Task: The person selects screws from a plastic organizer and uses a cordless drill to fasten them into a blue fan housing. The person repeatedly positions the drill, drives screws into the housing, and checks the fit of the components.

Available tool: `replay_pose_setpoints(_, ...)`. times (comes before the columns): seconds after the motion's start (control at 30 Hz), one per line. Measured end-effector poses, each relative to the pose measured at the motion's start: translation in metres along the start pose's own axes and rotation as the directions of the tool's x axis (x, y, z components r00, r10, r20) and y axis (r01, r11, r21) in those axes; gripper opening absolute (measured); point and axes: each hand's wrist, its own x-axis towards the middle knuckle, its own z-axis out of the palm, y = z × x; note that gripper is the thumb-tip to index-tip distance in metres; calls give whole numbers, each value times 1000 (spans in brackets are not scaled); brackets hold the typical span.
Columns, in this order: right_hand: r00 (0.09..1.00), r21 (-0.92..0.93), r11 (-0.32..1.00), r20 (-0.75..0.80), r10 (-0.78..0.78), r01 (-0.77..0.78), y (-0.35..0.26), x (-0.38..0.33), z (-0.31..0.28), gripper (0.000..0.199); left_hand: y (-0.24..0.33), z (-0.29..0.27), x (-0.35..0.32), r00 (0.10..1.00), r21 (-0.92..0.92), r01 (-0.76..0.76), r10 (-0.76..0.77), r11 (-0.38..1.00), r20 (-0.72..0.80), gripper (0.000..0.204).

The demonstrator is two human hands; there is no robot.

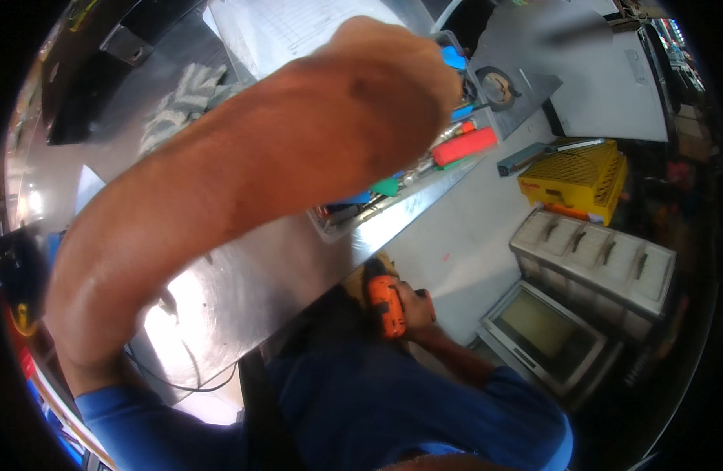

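Observation:
My left arm stretches across the metal table (287, 271), and my left hand (405, 67) is over a clear plastic tray (325, 229) of tools. Its fingers are hidden behind the back of the hand, so what they touch does not show. Among the tray's contents are a red cylindrical handle (465, 147), green and blue pieces and metal bits. Low beside the table edge, close to my body, my right hand (412, 308) is wrapped round an orange cordless drill (387, 306).
Papers (291, 31) and grey gloves (181, 102) lie beyond my left arm. A tape roll (499, 88) sits past the tray. On the right are a yellow case (569, 188), a white drawer unit (593, 255) and a framed panel (544, 326). A dark cable (189, 388) loops at the table's near edge.

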Motion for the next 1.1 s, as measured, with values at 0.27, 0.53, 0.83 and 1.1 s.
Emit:
replay_pose_setpoints(0.27,999,3,999,28,43,-44,-8,-3,-7,82,-1,-42,26,800,-140,441,-317,887,510,11)
replay_pose_setpoints(0.53,998,47,997,36,54,-56,-8,-7,-10,82,-21,-46,5,887,-498,427,-242,755,393,11)
replay_pose_setpoints(0.83,986,58,985,39,-163,161,25,-1,14,85,99,-89,-145,839,-520,441,-541,732,-50,10)
replay_pose_setpoints(1.1,853,80,853,41,-520,516,0,-14,7,72,127,6,-281,660,-228,649,-686,726,-306,21)
